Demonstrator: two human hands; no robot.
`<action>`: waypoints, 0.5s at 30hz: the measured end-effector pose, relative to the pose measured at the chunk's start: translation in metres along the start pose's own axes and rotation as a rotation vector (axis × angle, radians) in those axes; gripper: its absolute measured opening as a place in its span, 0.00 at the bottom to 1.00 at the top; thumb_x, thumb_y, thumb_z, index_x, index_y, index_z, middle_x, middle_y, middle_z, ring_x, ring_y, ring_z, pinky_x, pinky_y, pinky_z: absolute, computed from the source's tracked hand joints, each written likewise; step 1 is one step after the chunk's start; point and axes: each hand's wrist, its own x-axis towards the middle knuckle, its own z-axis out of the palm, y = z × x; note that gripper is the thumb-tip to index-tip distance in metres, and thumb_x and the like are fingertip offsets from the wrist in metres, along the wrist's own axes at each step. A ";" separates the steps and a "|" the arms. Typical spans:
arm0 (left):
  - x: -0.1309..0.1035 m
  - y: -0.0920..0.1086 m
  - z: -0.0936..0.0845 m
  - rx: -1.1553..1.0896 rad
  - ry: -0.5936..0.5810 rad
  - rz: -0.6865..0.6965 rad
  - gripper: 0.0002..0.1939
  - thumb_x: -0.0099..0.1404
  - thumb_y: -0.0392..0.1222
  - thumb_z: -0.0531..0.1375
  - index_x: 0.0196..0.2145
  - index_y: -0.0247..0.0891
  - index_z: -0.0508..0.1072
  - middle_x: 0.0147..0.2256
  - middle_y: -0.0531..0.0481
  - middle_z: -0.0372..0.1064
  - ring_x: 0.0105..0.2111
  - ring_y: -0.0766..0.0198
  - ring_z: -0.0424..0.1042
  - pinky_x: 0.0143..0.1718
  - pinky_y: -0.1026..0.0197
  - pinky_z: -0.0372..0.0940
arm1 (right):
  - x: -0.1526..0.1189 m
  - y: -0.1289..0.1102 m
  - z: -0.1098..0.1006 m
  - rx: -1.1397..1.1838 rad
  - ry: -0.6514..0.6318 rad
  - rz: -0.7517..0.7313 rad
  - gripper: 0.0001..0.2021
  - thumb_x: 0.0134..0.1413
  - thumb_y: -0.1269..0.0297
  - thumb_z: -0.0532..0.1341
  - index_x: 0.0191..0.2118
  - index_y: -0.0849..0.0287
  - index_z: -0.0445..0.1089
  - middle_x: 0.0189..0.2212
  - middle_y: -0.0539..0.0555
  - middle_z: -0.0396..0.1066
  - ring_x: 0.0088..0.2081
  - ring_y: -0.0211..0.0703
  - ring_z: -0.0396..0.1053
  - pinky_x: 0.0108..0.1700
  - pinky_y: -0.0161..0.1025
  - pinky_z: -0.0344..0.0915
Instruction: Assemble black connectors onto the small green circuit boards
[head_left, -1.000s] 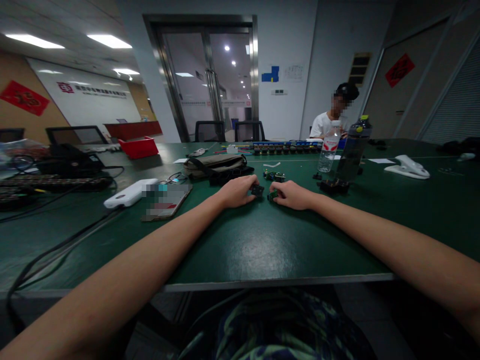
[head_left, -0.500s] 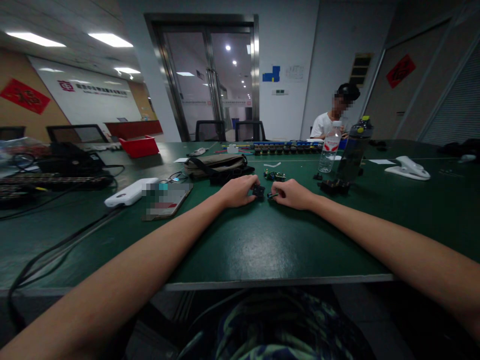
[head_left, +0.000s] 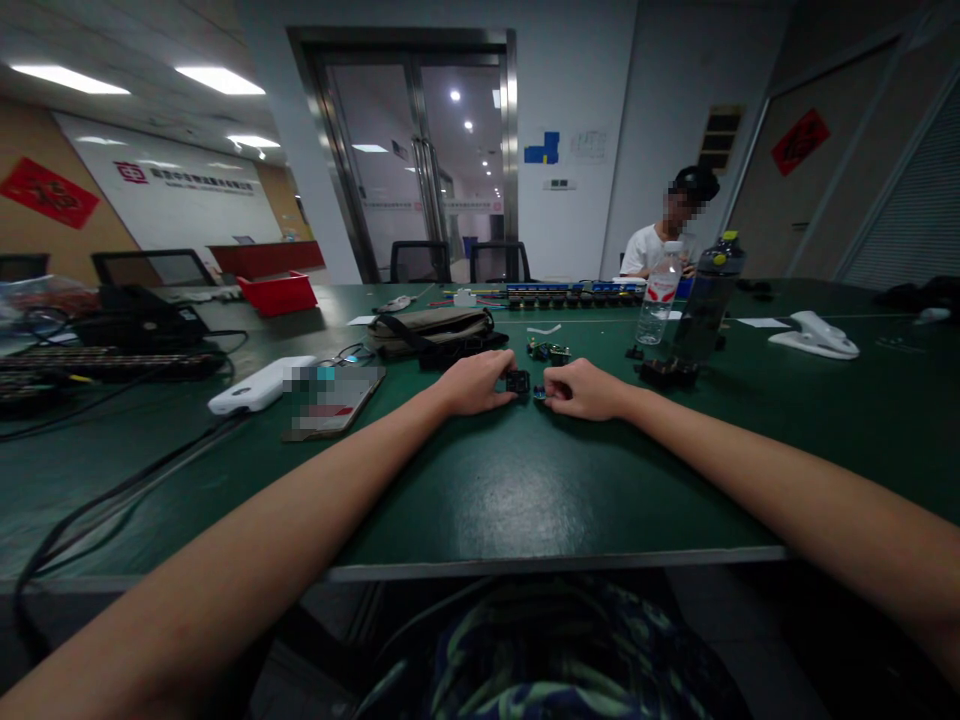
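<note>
Between the thumb and fingers of my left hand is a small black square part, its dark face turned partly toward me. My right hand is closed in a pinch on a tiny bluish piece, too small to identify. The two pieces are close together with a narrow gap between them, just above the green table. Just beyond both hands lies a green circuit board with small components on it.
A grey-brown bag lies behind my left hand. Leftward are a phone and a white power bank with a cable. A water bottle and a dark bottle stand right. Another person sits across the table.
The black part has turned in my left fingers and shows more of its square face. The piece in my right hand has also rotated and now looks bluer. Both hands stay in place.
</note>
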 end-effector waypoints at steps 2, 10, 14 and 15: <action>0.000 0.000 0.000 -0.002 -0.001 -0.001 0.15 0.61 0.49 0.61 0.42 0.40 0.65 0.41 0.46 0.72 0.43 0.55 0.73 0.40 0.58 0.66 | 0.000 0.000 -0.001 -0.010 -0.001 -0.033 0.04 0.49 0.72 0.61 0.27 0.59 0.65 0.21 0.45 0.63 0.24 0.33 0.59 0.31 0.32 0.52; 0.000 0.001 -0.001 0.000 -0.009 -0.009 0.16 0.61 0.49 0.61 0.43 0.40 0.65 0.42 0.46 0.72 0.44 0.54 0.73 0.41 0.58 0.66 | 0.000 0.000 -0.002 -0.076 0.021 -0.091 0.08 0.51 0.71 0.58 0.22 0.59 0.64 0.19 0.47 0.62 0.23 0.33 0.57 0.30 0.33 0.51; 0.000 0.000 -0.001 0.001 -0.010 -0.007 0.15 0.61 0.48 0.61 0.42 0.40 0.65 0.42 0.46 0.72 0.43 0.54 0.74 0.41 0.58 0.66 | 0.000 -0.001 -0.002 -0.085 0.070 -0.051 0.07 0.53 0.70 0.59 0.25 0.60 0.66 0.20 0.47 0.64 0.23 0.33 0.58 0.30 0.32 0.51; 0.000 0.000 -0.001 0.001 -0.009 -0.005 0.15 0.61 0.48 0.61 0.42 0.40 0.65 0.41 0.46 0.72 0.43 0.54 0.74 0.40 0.58 0.66 | 0.000 -0.002 -0.002 -0.088 0.077 -0.041 0.06 0.53 0.70 0.60 0.26 0.60 0.67 0.20 0.47 0.64 0.23 0.34 0.59 0.31 0.32 0.52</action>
